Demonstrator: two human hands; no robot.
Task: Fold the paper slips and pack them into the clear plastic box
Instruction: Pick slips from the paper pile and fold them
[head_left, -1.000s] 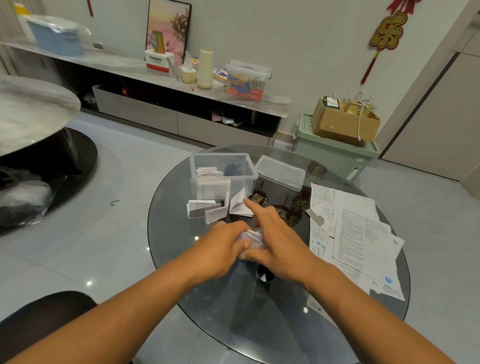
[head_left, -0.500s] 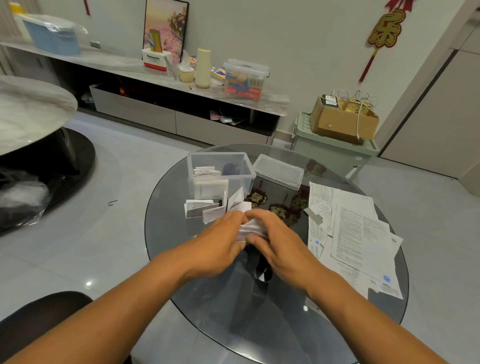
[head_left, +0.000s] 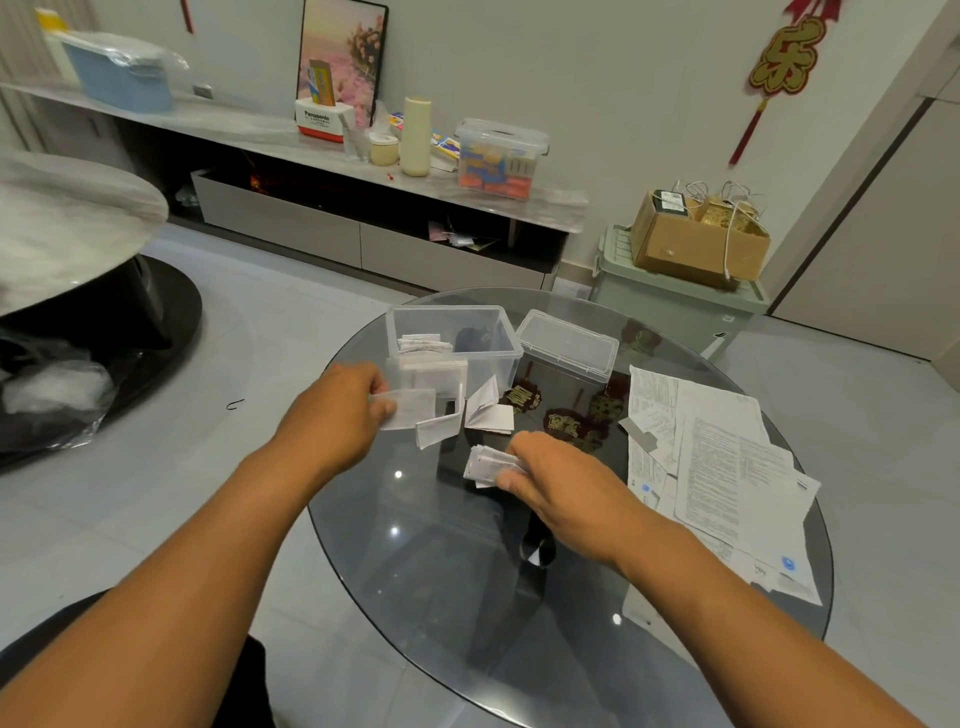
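Both hands pinch folded slips: left hand (head_left: 340, 402) one slip (head_left: 410, 409) lengthwise left-right, right hand (head_left: 553, 480) a wad (head_left: 485, 462).

Bare forearms, no sleeves, bare hands (head_left: 343, 402)

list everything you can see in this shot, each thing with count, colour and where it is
glass table: one, dark grey, round, centre
clear plastic box: one, transparent, far side of table, folded slips inside
box lid: one, clear, right of the box
folded slips: a few, white, on the table before the box
printed sheets: several, white, table's right side
lidded tub: one, clear, on the wall shelf
cardboard box: one, brown, on a green bin
left hand: holds one white slip
right hand: holds a folded white wad
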